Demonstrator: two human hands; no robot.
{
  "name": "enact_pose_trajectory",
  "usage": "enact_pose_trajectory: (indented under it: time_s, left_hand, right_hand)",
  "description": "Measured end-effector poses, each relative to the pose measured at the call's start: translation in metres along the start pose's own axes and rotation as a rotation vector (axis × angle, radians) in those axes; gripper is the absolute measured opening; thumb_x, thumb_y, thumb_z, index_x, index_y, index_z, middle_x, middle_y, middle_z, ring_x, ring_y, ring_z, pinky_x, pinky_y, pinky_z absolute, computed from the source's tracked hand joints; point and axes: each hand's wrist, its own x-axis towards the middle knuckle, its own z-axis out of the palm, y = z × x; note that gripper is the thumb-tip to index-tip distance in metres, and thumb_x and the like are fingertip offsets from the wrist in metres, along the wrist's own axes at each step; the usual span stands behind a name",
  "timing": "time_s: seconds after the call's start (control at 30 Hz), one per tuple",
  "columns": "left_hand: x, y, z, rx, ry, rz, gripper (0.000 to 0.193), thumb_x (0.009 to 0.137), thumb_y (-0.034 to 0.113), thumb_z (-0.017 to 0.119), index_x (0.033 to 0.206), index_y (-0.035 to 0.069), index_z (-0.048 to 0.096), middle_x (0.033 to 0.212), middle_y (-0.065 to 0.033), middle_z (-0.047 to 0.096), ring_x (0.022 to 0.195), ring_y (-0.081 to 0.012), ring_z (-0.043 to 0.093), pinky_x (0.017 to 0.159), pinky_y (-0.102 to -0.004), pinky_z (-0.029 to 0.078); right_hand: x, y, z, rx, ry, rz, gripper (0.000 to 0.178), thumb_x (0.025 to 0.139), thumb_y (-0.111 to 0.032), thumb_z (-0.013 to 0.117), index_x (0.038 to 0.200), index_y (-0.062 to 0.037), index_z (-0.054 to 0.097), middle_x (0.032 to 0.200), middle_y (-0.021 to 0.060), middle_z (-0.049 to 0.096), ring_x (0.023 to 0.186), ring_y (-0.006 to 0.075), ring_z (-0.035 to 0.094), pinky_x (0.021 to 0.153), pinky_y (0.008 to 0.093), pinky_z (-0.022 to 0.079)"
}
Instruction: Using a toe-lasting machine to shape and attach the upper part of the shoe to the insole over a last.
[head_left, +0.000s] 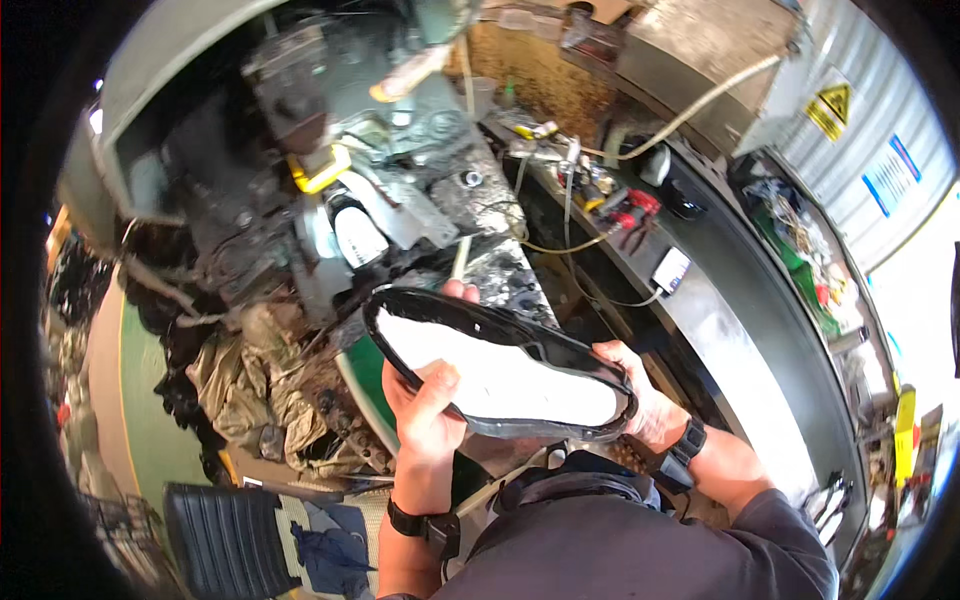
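Between my two hands is a black shoe upper [545, 345] with its white, sole-shaped bottom [490, 370] turned up toward me. My left hand [430, 405] grips one end, with the thumb lying over the white bottom and fingertips showing past the far edge. At the other end, my right hand [652, 402] is wrapped round the rim, its lower fingers hidden beneath. Beyond it stands a grimy metal machine [400, 200], where a smaller white, rounded piece [358, 238] sits below a yellow-edged part [322, 172].
A metal ledge [720, 345] on the right carries a phone [671, 271] with a cable and a red-handled tool [634, 208]. Past it runs a dark conveyor belt [770, 290]. Crumpled tan cloth [265, 385] lies left, above a black chair [228, 540]. A pale hose [700, 105] crosses the back.
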Motion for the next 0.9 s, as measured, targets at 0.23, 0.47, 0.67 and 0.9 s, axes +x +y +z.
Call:
enact_pose_trajectory:
  time_s: [0.23, 0.47, 0.67, 0.9]
  left_hand:
    - [0.022, -0.076, 0.051, -0.219, 0.142, -0.365, 0.046, 0.103, 0.05, 0.051, 0.124, 0.01, 0.057, 0.114, -0.0183, 0.069, 0.108, -0.0382, 0.064, 0.102, -0.0545, 0.047]
    - [0.0, -0.218, 0.089, 0.268, 0.046, -0.557, 0.042, 0.107, 0.039, 0.047, 0.136, 0.008, 0.046, 0.124, -0.0202, 0.063, 0.111, -0.0337, 0.064, 0.101, -0.0481, 0.05]
    - [-0.024, -0.33, 0.092, 0.707, -0.284, -0.865, 0.043, 0.097, -0.003, 0.06, 0.139, 0.002, 0.051, 0.131, -0.0154, 0.059, 0.119, -0.0229, 0.061, 0.105, -0.0336, 0.046]
    - [-0.054, -0.38, 0.094, 0.873, -0.287, -0.973, 0.036, 0.096, 0.004, 0.067, 0.131, 0.001, 0.058, 0.125, -0.0145, 0.065, 0.112, -0.0204, 0.065, 0.099, -0.031, 0.051]
  right_hand:
    - [-0.045, -0.001, -0.089, 0.222, -0.043, -0.08, 0.052, 0.091, -0.046, 0.065, 0.125, -0.0062, 0.068, 0.12, 0.013, 0.072, 0.106, 0.0283, 0.07, 0.094, 0.0447, 0.056]
    - [-0.107, -0.014, -0.211, 0.495, 0.03, -0.24, 0.039, 0.094, -0.033, 0.071, 0.121, -0.0048, 0.068, 0.114, 0.0131, 0.074, 0.099, 0.0255, 0.072, 0.093, 0.0404, 0.058]
    - [-0.195, -0.046, -0.374, 0.391, 0.641, -0.795, 0.033, 0.094, -0.024, 0.072, 0.123, -0.0105, 0.063, 0.107, 0.0036, 0.071, 0.073, 0.0173, 0.07, 0.065, 0.0307, 0.06]
    - [-0.37, -0.117, -0.687, 0.433, 1.02, -1.3, 0.049, 0.093, -0.039, 0.072, 0.127, -0.0097, 0.053, 0.119, 0.0156, 0.063, 0.106, 0.0338, 0.066, 0.083, 0.0572, 0.061]
